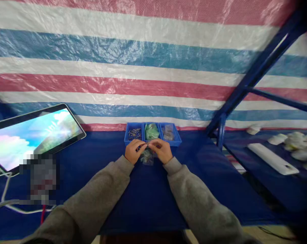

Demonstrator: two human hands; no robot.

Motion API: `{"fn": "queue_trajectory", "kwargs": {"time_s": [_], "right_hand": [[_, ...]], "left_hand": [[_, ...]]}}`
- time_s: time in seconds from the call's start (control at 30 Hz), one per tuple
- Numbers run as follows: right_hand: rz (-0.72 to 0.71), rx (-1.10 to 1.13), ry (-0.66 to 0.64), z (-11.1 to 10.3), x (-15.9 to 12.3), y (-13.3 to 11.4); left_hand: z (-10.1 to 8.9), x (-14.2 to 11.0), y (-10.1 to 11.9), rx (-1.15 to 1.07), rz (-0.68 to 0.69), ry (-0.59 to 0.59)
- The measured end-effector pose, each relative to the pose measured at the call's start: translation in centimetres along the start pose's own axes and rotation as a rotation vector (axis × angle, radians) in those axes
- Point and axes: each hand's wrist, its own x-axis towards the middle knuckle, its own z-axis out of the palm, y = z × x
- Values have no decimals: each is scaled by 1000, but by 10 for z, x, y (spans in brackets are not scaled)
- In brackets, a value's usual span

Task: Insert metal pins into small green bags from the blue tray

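Note:
My left hand [135,150] and my right hand [161,150] meet fingertip to fingertip just in front of a blue divided tray [178,142]. Both are closed in a pinch at the top of a small clear plastic bag [148,158], which shows below and between them. Something small and dark is at the left fingers, too small to name. Behind the hands, the tray's left compartment holds several screws [134,133]. Green plastic bags [151,131] fill the middle compartment, and clear bags [168,132] lie in the right one.
A tablet [36,134] with a lit screen leans at the left, near white cables [6,193] and a blurred-out object. A blue metal frame [221,130] rises at the right. Beyond it lie a long white block [272,159] and white bundles [299,144]. Striped sheeting [143,84] hangs behind.

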Motion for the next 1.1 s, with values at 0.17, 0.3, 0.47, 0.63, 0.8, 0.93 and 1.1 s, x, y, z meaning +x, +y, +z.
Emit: {"fn": "queue_trajectory", "kwargs": {"time_s": [0.17, 0.3, 0.47, 0.63, 0.8, 0.93, 1.1], "right_hand": [[7, 9, -43, 0, -1, 0], [-119, -184, 21, -4, 0, -7], [-157, -291, 16, -6, 0, -12], [-88, -158, -40, -3, -2, -6], [-144, -198, -39, -5, -2, -12], [-193, -257, -22, -7, -2, -15], [-202, -317, -77, -4, -2, -9]], "left_hand": [[0, -1, 1, -31, -15, 9], [-2, -2, 2, -59, -21, 30], [-3, -2, 3, -82, -28, 45], [-1, -1, 4, -89, -2, 30], [-2, -1, 4, -53, 23, 55], [-3, -3, 3, -53, 47, 82], [-2, -5, 0, -40, 68, 162]]}}
